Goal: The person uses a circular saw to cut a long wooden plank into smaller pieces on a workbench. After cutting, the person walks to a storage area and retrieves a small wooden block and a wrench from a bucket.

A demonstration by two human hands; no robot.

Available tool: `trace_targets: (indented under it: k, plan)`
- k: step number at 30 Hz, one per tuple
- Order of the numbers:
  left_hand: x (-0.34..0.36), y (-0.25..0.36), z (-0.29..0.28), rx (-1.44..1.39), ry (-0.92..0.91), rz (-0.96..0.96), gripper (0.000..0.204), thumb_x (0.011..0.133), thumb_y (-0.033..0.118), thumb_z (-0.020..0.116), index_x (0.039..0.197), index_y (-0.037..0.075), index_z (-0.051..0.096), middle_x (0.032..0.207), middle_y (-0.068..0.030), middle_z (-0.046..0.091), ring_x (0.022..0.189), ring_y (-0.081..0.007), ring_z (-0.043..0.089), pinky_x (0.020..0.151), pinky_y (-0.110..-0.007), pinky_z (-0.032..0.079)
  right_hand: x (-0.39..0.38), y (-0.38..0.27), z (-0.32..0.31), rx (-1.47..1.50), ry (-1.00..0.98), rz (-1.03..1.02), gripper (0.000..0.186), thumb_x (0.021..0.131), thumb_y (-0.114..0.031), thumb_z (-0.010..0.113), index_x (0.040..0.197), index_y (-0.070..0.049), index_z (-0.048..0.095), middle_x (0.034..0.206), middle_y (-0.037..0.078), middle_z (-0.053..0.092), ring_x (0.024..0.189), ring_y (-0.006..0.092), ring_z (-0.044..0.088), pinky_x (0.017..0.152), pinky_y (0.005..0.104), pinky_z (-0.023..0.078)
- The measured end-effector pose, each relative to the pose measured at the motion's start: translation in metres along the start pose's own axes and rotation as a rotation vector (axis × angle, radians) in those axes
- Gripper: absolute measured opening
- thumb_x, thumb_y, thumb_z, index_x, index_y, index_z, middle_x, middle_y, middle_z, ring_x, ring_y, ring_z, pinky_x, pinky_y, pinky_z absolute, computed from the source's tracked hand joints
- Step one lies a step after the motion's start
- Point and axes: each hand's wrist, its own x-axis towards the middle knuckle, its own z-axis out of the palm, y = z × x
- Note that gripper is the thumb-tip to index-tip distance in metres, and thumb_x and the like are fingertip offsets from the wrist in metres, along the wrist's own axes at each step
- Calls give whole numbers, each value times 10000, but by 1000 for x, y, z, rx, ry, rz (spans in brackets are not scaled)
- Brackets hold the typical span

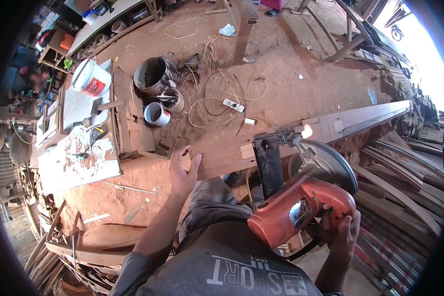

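My right hand (343,229) is wrapped round the rear handle of a red circular saw (301,202). Its round metal guard (330,163) faces right, and its dark base plate (269,167) stands tilted up over the near edge of a long wooden plank (217,155). Whether the blade touches the wood is hidden. My left hand (182,172) is at the plank's left end, thumb and fingers apart, the thumb against the wood. The plank runs off to the far right and bears pale rectangular patches.
Left stands a paint-spattered white table (79,158) with a white bucket (91,78) and tools. Beyond the plank are a metal bucket (150,76), a small paint pail (156,114), tangled cords and a power strip (233,105). Stacked timber (399,197) lies right.
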Motion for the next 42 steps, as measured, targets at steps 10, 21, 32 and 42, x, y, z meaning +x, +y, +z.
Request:
trace_targets:
  k: [10, 21, 32, 42]
  plan:
    - [13, -11, -20, -140, -63, -17, 275, 983, 193, 695, 1148, -24, 732, 1141, -210, 716, 1103, -338, 680, 974, -391, 515, -15, 10, 76, -36, -41, -8, 755, 932, -672, 653, 1125, 57, 630, 661, 10, 592, 489, 76, 537, 424, 215, 367]
    - [-5, -22, -40, -314, -210, -151, 340, 1024, 275, 655, 1187, -23, 669, 1058, -178, 721, 972, -234, 682, 878, -345, 526, -38, 47, 121, 32, -67, 45, 789, 952, -701, 583, 1139, 65, 595, 629, 38, 558, 446, 112, 523, 381, 251, 382]
    - [-66, -29, -59, -415, -282, -427, 330, 981, 304, 719, 988, -13, 628, 791, -97, 654, 734, -139, 590, 663, -334, 485, -28, 77, 144, 202, -8, 338, 734, 1013, -725, 377, 1118, -25, 569, 618, -7, 488, 419, 114, 432, 381, 271, 371]
    - [-42, -41, -64, -393, -275, -343, 341, 943, 293, 740, 907, -20, 610, 686, -165, 598, 618, -266, 555, 629, -409, 483, -8, 74, 143, 357, -73, 348, 550, 1080, -578, 424, 1185, -62, 582, 689, -23, 505, 496, 86, 474, 458, 241, 410]
